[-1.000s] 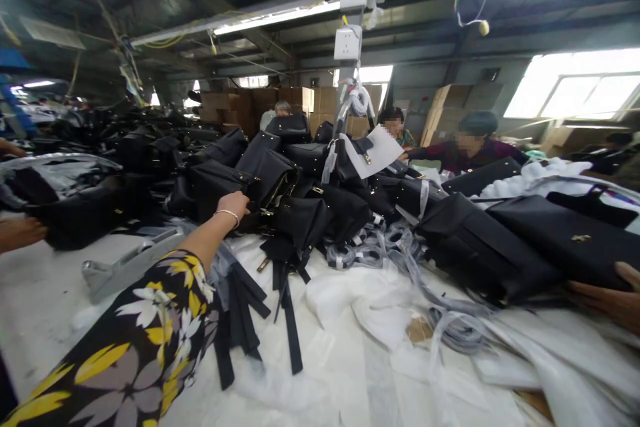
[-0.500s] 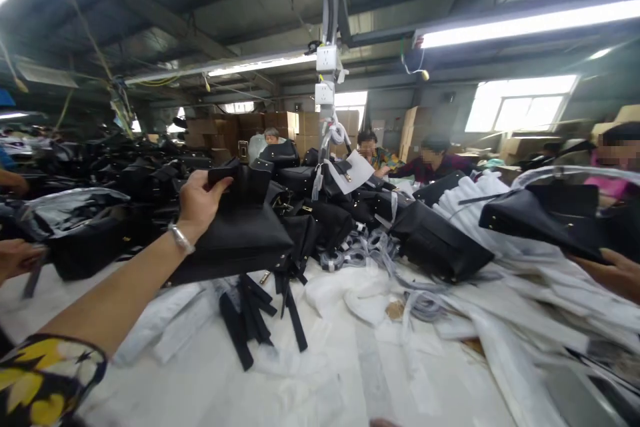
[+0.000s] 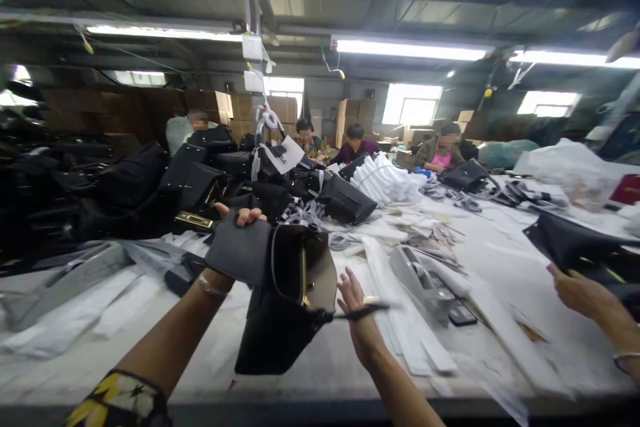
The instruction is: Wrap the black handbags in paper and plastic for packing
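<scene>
A black handbag point(image 3: 280, 333) hangs tilted over the table in front of me, its mouth facing right. Inside show a gold-toned zip and a light lining. My left hand point(image 3: 247, 216) is closed on the bag's raised flap point(image 3: 240, 250), fingertips over its top edge and the palm hidden behind. Beside the bag's opening is my right hand point(image 3: 361, 317), its fingers stretched upward and apart. A blurred black strap point(image 3: 367, 311) from the bag's side crosses in front of that hand. A gold clasp plate point(image 3: 194, 219) shows just left of the flap.
Black bags point(image 3: 133, 177) are heaped at the back left. White wrapped strips point(image 3: 385, 180) lie behind. A grey tape dispenser point(image 3: 417, 287) and a phone-like dark object point(image 3: 462, 315) lie to the right. Another person's hand point(image 3: 583, 293) holds a black bag point(image 3: 575, 240). Co-workers sit across the table.
The view has swung right. My left hand has brought the bag from the pile closer over the table, with its mouth now showing. My right hand has come up beside it.
</scene>
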Demonstrator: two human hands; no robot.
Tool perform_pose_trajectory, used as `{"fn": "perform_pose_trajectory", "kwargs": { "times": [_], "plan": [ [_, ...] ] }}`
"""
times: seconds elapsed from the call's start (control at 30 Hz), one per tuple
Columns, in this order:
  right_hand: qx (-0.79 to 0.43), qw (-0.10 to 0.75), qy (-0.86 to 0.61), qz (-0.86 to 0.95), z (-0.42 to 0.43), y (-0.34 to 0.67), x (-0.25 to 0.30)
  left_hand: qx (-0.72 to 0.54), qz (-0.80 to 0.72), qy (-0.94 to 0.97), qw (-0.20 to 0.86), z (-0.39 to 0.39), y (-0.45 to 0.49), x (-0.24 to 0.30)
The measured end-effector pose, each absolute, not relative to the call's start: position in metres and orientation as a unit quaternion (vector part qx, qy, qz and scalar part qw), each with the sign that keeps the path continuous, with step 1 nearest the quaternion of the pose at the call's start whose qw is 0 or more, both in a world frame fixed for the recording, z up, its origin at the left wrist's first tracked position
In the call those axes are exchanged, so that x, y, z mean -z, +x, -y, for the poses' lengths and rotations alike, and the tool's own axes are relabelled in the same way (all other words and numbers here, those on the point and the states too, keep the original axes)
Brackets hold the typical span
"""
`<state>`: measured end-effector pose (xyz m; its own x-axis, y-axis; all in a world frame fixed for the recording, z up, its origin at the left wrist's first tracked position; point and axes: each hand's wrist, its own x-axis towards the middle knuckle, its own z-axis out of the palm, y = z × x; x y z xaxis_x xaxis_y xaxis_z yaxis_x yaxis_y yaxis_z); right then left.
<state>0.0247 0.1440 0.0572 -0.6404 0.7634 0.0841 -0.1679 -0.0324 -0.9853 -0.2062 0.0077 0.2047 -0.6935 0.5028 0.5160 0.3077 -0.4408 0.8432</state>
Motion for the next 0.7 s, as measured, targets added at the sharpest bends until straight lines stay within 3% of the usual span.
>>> {"fn": "perform_pose_trajectory", "kwargs": {
  "times": [0.07,0.13,0.33,0.5,0.57,0.7],
  "plan": [
    [-0.550,0.403,-0.259,0.684,-0.144,0.043,-0.052,-0.758,-0.503,0.393,0.138,-0.022,-0.179,-0.181],
    [-0.466,0.409,-0.247,0.745,-0.149,0.061,-0.053,-0.750,-0.492,0.399,0.192,-0.035,-0.157,-0.161],
    [-0.352,0.318,-0.231,0.849,-0.172,0.086,-0.063,-0.673,-0.556,0.420,0.249,-0.078,-0.151,-0.121],
    [-0.204,0.247,-0.345,0.882,-0.174,0.087,-0.077,-0.554,-0.684,0.416,0.228,-0.065,-0.209,-0.096],
    [-0.207,0.190,-0.353,0.893,-0.175,0.086,-0.081,-0.500,-0.746,0.395,0.194,-0.040,-0.247,-0.089],
    [-0.325,0.120,-0.290,0.892,-0.190,0.091,-0.078,-0.374,-0.863,0.327,0.091,0.025,-0.332,-0.082]
  ]
}}
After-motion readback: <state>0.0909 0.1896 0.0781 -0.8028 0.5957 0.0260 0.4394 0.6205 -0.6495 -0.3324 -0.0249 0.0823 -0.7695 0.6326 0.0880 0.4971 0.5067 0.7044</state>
